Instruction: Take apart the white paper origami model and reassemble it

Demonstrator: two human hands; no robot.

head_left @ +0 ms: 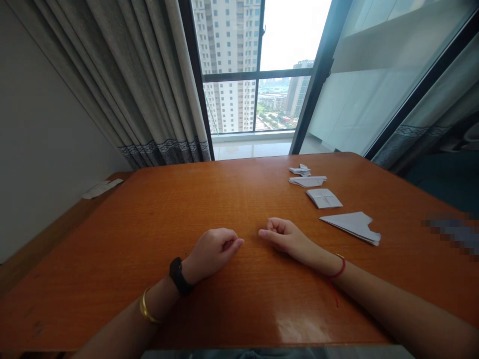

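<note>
My left hand [214, 252] rests on the brown wooden table [209, 199] in a loose fist, thumb pointing right. A short gap away lies my right hand [287, 239], its fingers curled in and its thumb pointing left. Nothing shows in either hand. Nearest to the right hand is a white folded paper [352, 224], pointed at its left end and notched at the right. Behind it are a square folded paper [325, 198], a long narrow folded paper [307, 181] and a small folded paper figure [300, 170].
A pale paper strip [102, 189] lies at the table's far left edge. Something blurred out [454, 233] sits at the right. Grey curtains [149, 75] hang at the left, beside a window [258, 75] beyond the table's far edge.
</note>
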